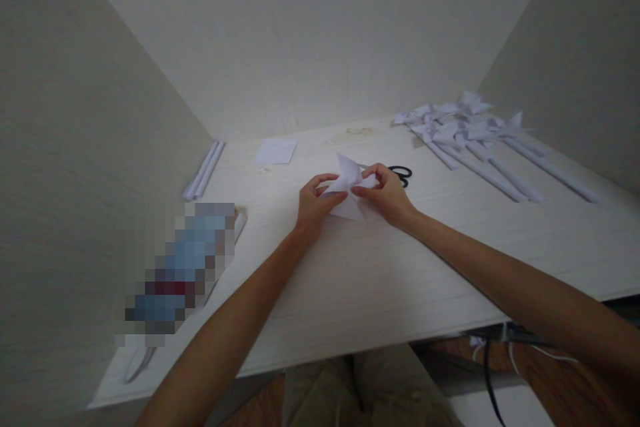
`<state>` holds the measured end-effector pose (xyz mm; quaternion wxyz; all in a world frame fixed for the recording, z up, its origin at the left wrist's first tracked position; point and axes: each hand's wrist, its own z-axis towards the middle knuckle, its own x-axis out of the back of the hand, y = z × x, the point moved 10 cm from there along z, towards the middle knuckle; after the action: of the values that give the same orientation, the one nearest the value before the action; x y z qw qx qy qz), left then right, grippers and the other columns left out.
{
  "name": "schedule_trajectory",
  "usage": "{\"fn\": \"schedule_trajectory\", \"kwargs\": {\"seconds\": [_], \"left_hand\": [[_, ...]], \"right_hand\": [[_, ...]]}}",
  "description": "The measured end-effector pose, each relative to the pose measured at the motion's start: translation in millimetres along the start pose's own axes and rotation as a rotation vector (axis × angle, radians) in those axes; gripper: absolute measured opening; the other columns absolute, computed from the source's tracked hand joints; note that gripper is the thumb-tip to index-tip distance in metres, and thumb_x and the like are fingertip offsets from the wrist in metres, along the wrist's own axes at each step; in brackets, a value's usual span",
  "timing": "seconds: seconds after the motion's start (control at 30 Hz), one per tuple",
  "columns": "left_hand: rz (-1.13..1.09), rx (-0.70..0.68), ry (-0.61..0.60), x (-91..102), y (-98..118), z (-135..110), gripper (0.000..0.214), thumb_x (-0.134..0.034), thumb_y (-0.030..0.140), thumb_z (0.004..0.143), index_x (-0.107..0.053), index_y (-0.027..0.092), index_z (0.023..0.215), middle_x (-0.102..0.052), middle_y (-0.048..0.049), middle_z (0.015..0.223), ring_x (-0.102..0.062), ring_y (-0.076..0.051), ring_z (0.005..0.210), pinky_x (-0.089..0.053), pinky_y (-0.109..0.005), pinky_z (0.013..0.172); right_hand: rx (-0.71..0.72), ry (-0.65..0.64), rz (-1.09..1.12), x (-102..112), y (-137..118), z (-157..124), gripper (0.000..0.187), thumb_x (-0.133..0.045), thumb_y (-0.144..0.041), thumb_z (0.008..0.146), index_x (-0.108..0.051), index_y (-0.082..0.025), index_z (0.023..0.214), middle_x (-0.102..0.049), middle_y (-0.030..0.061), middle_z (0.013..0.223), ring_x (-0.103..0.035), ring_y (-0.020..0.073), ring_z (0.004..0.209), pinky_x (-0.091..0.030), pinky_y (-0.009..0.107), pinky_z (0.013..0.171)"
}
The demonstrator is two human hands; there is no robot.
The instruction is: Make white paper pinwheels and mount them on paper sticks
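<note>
Between my two hands, a little above the white table (280, 307), is a white paper pinwheel (347, 175) with its points folded in toward the middle. My left hand (317, 203) grips its left side, the thumb pressed near the centre. On the other side my right hand (387, 193) pinches the right blade, its thumb close to the centre too. Black-handled scissors (401, 172) lie just behind my right hand, their blades partly hidden by it.
Several finished paper pinwheels (450, 123) on rolled paper sticks (493, 170) are heaped at the back right. Rolled paper tubes (205, 170) rest by the left wall. A square paper sheet (276, 151) lies at the back, and a blurred-out object (187, 260) at the left.
</note>
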<state>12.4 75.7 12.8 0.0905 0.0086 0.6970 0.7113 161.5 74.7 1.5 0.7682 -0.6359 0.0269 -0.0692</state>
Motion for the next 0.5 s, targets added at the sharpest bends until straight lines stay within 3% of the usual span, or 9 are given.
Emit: {"fn": "schedule_trajectory", "kwargs": {"seconds": [0.13, 0.4, 0.5], "left_hand": [[0.018, 0.005, -0.024, -2.6, -0.9, -1.6, 0.041, -0.070, 0.020, 0.050, -0.056, 0.016, 0.089, -0.065, -0.0006, 0.065, -0.059, -0.013, 0.052, -0.046, -0.023, 0.050], [0.000, 0.050, -0.105, -6.8, -3.3, 0.0, 0.046, -0.072, 0.023, 0.050, -0.057, 0.016, 0.092, -0.066, -0.0025, 0.068, -0.060, -0.014, 0.055, -0.046, -0.025, 0.053], [-0.055, 0.115, -0.180, -9.2, -5.6, 1.4, 0.050, -0.073, 0.026, 0.049, -0.056, 0.016, 0.095, -0.065, -0.0025, 0.069, -0.059, -0.014, 0.055, -0.046, -0.026, 0.054]], "right_hand": [[0.069, 0.046, 0.082, 4.7, -4.9, -0.4, 0.046, -0.072, -0.025, 0.052, -0.042, -0.024, 0.086, -0.048, -0.0045, 0.076, -0.044, 0.0089, 0.058, -0.039, 0.023, 0.052], [-0.025, 0.004, 0.177, -0.2, -2.1, -1.2, 0.061, -0.070, -0.021, 0.050, -0.033, -0.027, 0.099, -0.047, -0.0040, 0.086, -0.048, 0.0089, 0.064, -0.041, 0.024, 0.058], [-0.079, -0.082, 0.230, -8.7, -1.5, -2.8, 0.066, -0.071, -0.018, 0.047, -0.033, -0.027, 0.100, -0.047, -0.0053, 0.084, -0.048, 0.0080, 0.062, -0.042, 0.024, 0.056]]}}
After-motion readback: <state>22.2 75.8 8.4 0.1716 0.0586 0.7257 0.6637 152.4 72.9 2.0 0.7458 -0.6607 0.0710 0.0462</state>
